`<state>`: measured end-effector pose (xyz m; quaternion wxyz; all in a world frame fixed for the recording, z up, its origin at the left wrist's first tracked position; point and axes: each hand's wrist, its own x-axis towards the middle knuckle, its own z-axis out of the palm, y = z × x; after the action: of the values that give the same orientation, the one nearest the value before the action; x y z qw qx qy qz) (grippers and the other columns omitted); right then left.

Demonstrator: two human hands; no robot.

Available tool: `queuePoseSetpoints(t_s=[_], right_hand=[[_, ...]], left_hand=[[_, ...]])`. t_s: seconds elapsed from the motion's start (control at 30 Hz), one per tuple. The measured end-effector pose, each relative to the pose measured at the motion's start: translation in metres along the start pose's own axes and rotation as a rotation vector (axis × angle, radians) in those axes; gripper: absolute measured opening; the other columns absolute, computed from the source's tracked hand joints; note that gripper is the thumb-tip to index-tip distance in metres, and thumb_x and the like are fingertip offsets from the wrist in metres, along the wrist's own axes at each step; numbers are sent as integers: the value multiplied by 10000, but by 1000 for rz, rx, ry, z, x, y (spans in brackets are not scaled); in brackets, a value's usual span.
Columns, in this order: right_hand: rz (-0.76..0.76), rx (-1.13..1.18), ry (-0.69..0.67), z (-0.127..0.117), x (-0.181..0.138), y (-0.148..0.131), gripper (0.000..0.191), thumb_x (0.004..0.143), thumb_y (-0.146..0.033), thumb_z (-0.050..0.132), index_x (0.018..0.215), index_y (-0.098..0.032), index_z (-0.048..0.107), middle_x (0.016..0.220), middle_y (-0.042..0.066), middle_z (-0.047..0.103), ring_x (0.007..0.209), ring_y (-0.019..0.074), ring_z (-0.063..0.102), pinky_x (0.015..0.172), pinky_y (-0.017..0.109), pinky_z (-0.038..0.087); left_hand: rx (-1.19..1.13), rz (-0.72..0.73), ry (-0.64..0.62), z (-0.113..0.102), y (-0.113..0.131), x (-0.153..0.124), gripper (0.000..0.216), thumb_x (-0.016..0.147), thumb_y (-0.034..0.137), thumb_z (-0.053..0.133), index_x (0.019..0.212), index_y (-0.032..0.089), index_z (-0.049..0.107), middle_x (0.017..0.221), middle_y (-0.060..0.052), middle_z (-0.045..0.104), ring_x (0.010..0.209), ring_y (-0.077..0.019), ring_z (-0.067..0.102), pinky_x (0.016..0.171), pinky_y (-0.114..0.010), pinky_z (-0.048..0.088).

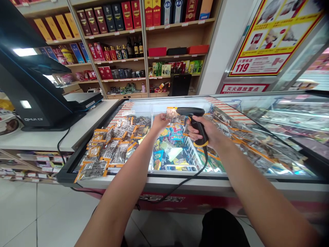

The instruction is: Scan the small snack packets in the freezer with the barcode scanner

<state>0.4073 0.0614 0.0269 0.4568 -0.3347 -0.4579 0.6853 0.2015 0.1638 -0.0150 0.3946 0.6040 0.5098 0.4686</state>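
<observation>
My right hand [212, 132] is wrapped round the grip of a black and yellow barcode scanner [190, 111], whose head points left. A black cable [205, 161] hangs from the handle. Just left of the scanner, my left hand [159, 122] is closed at the edge of a clear packet with orange ends [173, 115]; the fingertips are partly hidden. Below both hands, colourful ice cream wrappers [172, 151] lie in a white wire basket [196, 159] inside the chest freezer [108, 178]. Similar orange-ended packets [119, 152] are heaped on the left glass lid.
More packets [239, 133] cover the freezer's right lid. A counter [89, 116] at left bears a black checkout machine [38, 103] and a scale [86, 100]. Behind stand shelves [123, 32] of boxes and bottles. The scanner cable loops over the freezer's front edge.
</observation>
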Motion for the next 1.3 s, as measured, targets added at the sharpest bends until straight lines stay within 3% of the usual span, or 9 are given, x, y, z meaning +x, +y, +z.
queuePoseSetpoints(t_s=[0.23,0.33,0.47,0.57,0.7,0.77,0.93,1.13,1.3], right_hand=[[-7,8,1,-1,0,-1,364,867,-477,831,907,-214,582,556,-69,454,406,60,304,428,210,314],[-23,32,26,-2,-1,-3,349,860,-473,826,912,-220,592,554,-76,442,401,63,301,433,223,336],[-76,55,70,-4,-1,-5,320,859,-451,816,926,-210,618,568,-81,436,413,58,296,459,226,382],[-70,55,79,-4,-1,-5,310,876,-454,798,912,-219,598,575,-79,424,415,64,302,453,230,376],[-40,55,93,-4,0,-5,327,875,-457,795,906,-234,557,582,-74,422,419,73,311,448,237,378],[-29,51,107,-4,0,-5,312,884,-454,774,907,-234,554,579,-75,407,422,75,297,454,240,384],[-32,28,154,-3,-2,-6,246,979,-438,662,885,-229,572,607,-62,362,444,74,231,446,245,336],[3,44,175,1,-3,-7,242,974,-408,671,864,-238,538,609,-43,372,473,93,215,409,241,259],[7,65,184,1,-3,-8,282,993,-408,638,832,-237,483,598,-50,373,466,86,213,430,239,322]], left_hand=[[127,11,-47,4,3,-2,202,967,253,678,1151,171,700,1014,-91,754,833,-190,696,729,-282,516],[210,43,-102,6,10,-11,336,962,291,708,1274,171,676,1230,-154,757,1112,-271,727,956,-365,559],[562,135,-215,10,20,-30,504,925,334,765,1379,145,657,1548,-241,595,1534,-426,465,1252,-539,388],[894,232,-386,17,23,-41,504,1032,463,622,1438,164,645,1603,-223,544,1542,-423,455,1247,-549,410],[944,321,-487,29,22,-47,556,1070,532,530,1512,205,606,1665,-168,513,1526,-377,484,1228,-496,447],[951,287,-435,28,22,-46,593,1064,571,527,1544,228,587,1676,-166,509,1556,-393,446,1244,-530,420],[959,-98,17,-10,20,-28,655,949,530,692,1483,154,645,1649,-306,487,1586,-552,330,1221,-700,343],[894,-249,-71,-34,14,-15,645,831,423,813,1409,168,687,1591,-355,538,1476,-609,454,1084,-805,403],[850,-33,-166,-7,21,-27,463,993,355,638,1405,148,672,1582,-285,574,1530,-433,470,1246,-559,378]])
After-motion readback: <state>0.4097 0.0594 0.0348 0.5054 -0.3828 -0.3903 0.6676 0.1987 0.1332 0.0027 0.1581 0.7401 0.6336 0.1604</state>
